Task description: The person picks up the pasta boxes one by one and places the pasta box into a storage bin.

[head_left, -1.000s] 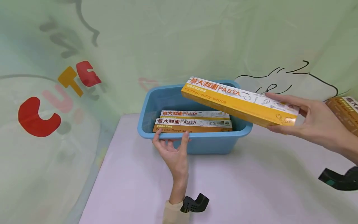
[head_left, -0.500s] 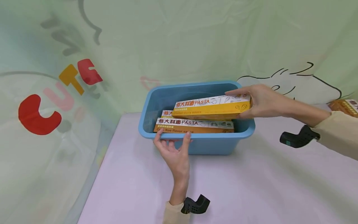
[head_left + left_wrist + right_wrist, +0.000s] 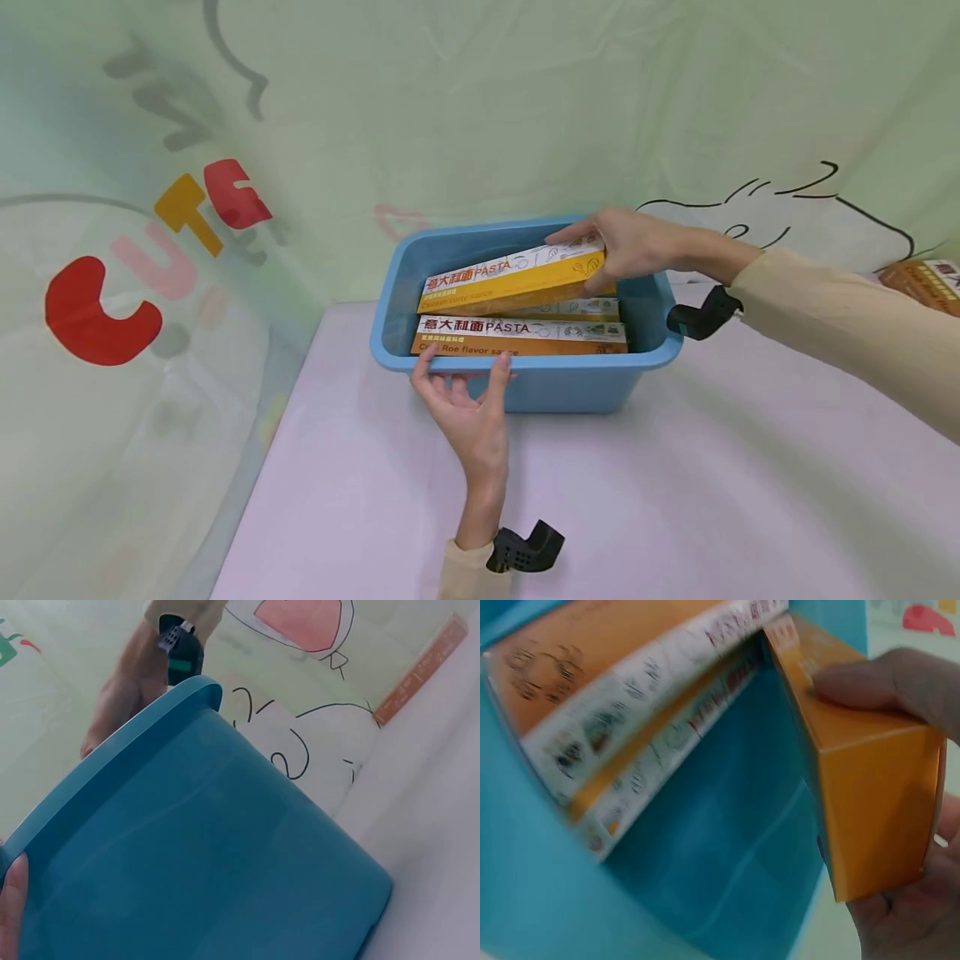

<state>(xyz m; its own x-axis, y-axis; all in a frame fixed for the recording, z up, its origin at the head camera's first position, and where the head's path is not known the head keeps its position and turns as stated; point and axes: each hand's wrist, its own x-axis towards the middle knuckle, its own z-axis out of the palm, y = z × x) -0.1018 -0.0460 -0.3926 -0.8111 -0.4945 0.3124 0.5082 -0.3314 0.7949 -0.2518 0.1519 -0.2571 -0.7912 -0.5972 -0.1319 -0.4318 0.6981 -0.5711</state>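
A blue plastic bin (image 3: pixel 570 389) stands on the table, and my left hand (image 3: pixel 470 421) grips its front rim. In the left wrist view a fingertip (image 3: pixel 13 892) lies on the wall just under the rim. With my right hand (image 3: pixel 637 242) I hold a yellow chicken curry pasta box (image 3: pixel 498 285) by its right end. Its left end dips low inside the bin, behind the others. Two pasta boxes lie in the bin: an orange-brown one (image 3: pixel 525 340) along the front wall and a yellow one (image 3: pixel 588 310) behind it, partly covered in the head view.
At the far right edge lies another brown pasta box (image 3: pixel 924 285). A printed green curtain (image 3: pixel 487 108) hangs behind and to the left of the bin. The light table surface (image 3: pixel 675 500) extends in front.
My right hand has carried the yellow pasta box leftward from outside the bin's right side and lowered it into the bin. My left hand has stayed on the rim.
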